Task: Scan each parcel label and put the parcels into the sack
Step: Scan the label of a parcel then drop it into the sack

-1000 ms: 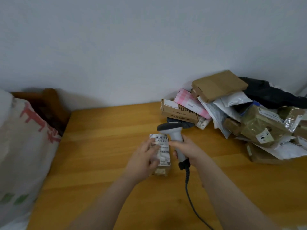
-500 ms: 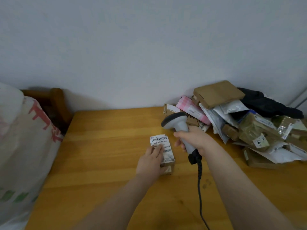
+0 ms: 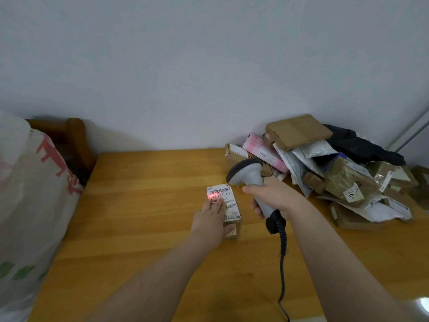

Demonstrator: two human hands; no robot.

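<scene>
A dark coiled cable (image 3: 282,263) runs up from the bottom edge, where it is cut off, to the scanner (image 3: 248,174). The right hand (image 3: 271,196) is wrapped round its grey handle, with the head aimed down and left. The left hand (image 3: 210,220) lies on the parcel (image 3: 232,219), fingers flat across the top and thumb against the near end. This small brown box sits on the wooden counter (image 3: 139,205) just left of the scanner. Its white label (image 3: 224,192) shows a barcode and digits reading roughly "502-60…-12-815" (a red scan line blurs the middle); the fingers cover the smaller print below. At the left edge stands the white sack (image 3: 27,194), with red characters and green marks too cropped to read. Against the wall on the right lies a pile of parcels (image 3: 336,177): brown boxes, a pink one, grey mailers and black plastic. One tag there bears a "6"; the other labels are too small to read.
</scene>
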